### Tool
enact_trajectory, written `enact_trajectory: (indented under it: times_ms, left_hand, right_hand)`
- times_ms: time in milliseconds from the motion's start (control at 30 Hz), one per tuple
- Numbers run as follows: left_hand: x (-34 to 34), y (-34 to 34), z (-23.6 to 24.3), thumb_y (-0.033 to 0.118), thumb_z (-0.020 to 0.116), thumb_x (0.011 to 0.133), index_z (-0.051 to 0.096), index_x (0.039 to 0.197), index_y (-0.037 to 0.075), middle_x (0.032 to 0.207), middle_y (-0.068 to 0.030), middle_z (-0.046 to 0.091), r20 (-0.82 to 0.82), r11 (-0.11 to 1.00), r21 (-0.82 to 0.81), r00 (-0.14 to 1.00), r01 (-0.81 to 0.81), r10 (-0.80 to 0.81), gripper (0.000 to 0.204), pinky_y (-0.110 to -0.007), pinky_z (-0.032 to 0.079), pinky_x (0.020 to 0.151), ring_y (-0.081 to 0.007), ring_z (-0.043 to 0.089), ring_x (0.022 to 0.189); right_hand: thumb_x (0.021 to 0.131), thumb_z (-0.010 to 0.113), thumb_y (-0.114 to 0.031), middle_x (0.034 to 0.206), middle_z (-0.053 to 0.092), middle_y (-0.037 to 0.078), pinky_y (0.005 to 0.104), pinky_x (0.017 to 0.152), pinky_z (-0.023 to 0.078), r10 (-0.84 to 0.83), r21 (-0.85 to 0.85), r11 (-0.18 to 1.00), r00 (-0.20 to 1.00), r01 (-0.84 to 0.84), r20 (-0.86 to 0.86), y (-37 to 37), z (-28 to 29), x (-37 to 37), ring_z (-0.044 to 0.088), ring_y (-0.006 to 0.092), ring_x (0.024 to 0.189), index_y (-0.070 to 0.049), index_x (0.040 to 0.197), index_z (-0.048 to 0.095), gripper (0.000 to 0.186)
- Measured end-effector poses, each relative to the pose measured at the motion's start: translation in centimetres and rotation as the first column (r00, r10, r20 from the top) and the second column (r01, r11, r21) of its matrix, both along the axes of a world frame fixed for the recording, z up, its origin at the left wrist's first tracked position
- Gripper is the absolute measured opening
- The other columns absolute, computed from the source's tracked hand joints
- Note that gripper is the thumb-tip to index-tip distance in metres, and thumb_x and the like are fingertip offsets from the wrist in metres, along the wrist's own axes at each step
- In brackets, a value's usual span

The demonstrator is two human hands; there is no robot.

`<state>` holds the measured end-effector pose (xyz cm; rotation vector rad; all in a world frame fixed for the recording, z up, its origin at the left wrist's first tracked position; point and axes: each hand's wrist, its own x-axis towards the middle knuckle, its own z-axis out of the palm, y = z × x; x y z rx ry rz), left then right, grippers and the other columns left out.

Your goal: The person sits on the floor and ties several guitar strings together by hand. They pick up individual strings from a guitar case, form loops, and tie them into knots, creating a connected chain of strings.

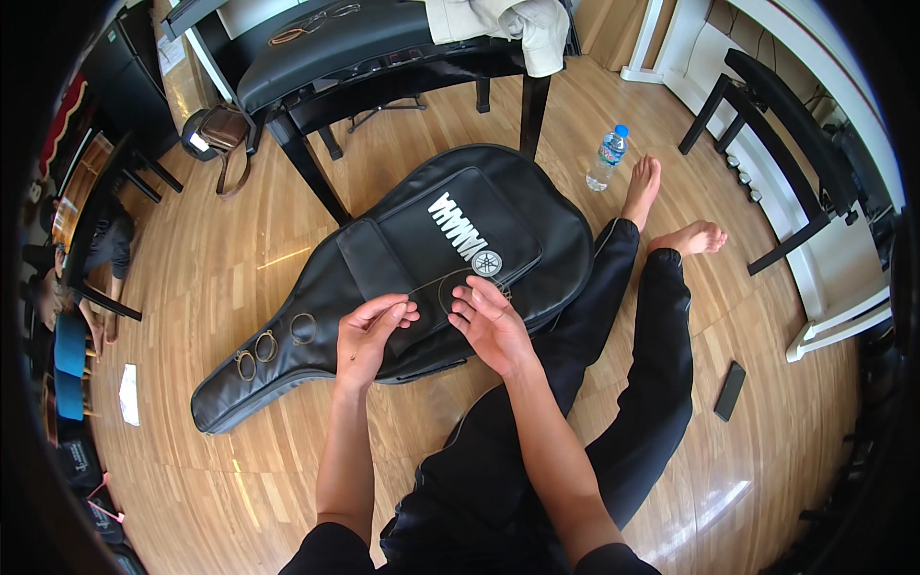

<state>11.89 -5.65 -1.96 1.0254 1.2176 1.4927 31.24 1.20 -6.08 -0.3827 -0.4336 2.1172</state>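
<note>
A thin guitar string (433,281) runs between my two hands, partly wound into a loop on the right side. The fingertips of my left hand (371,335) are pinched on one end of it. My right hand (494,324), palm turned inward with curled fingers, holds the looped part between thumb and fingers. Under both hands lies a black guitar bag (412,230), flat on the floor, its narrow neck end toward the lower left. Three coiled strings rest on that neck part: one coil (303,328) nearest my left hand, another coil (272,346), and a third coil (254,366) farthest left.
Beyond the bag stands a black padded bench (335,53) with a light cloth (508,24) over it. A water bottle (607,158) is by my feet, and a phone (730,391) lies right of my legs. Another bench (786,125) is far right; another person (110,244) sits far left.
</note>
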Motion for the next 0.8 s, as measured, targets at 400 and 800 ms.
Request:
enact_trajectory:
  times_ms: [400, 800]
  left_hand:
    - [0.7, 0.7, 0.0, 0.006, 0.062, 0.095, 0.066, 0.111, -0.004, 0.104, -0.0128, 0.071, -0.263, 0.999, 0.039, 0.964, -0.036, 0.045, 0.02, -0.026, 0.053, 0.088, -0.0158, 0.067, 0.097]
    - [-1.6, 0.1, 2.2, 0.002, 0.051, 0.098, 0.065, 0.116, -0.003, 0.112, -0.0122, 0.069, -0.258, 0.958, 0.024, 0.927, 0.287, -0.271, 0.023, -0.03, 0.051, 0.089, -0.0203, 0.066, 0.104]
  right_hand:
    - [0.092, 0.042, -0.028, 0.109, 0.067, 0.017, 0.046, 0.103, 0.043, -0.085, -0.095, 0.994, 0.937, 0.056, -0.339, 1.4, -1.9, 1.3, 0.065, 0.0308, 0.099, -0.002, 0.104, 0.062, 0.034]
    - [0.083, 0.071, -0.006, 0.096, 0.06, 0.009, 0.0331, 0.071, 0.052, -0.733, 0.735, 0.672, -0.057, 0.089, 0.678, 2.3, -1.2, 3.6, 0.062, 0.0194, 0.08, -0.003, 0.122, 0.053, 0.043]
